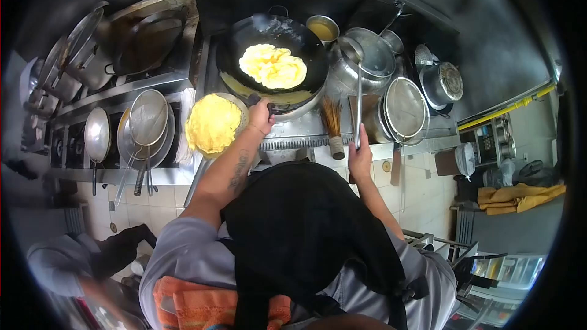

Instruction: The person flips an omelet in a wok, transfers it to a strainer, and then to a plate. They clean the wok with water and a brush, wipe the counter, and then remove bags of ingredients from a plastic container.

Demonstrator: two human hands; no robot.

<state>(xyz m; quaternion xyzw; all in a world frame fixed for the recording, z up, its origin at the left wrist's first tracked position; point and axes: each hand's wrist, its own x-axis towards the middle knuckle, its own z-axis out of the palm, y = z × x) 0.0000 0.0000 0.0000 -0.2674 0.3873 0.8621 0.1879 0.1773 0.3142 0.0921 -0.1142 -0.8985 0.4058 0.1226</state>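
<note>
My left hand is closed round the handle of a large black wok on the stove. Yellow cooked egg lies in the wok. To the left of that hand, a round yellow omelette rests on a strainer, partly beneath my forearm. My right hand grips the long handle of a metal ladle, whose bowl is up by a metal pot. A bamboo brush stands just left of my right hand.
Metal strainers and a pan lie on the left stove. Another strainer sits at the right, near a lidded pot. A bowl of yellowish liquid is behind the wok. A co-worker is at lower left.
</note>
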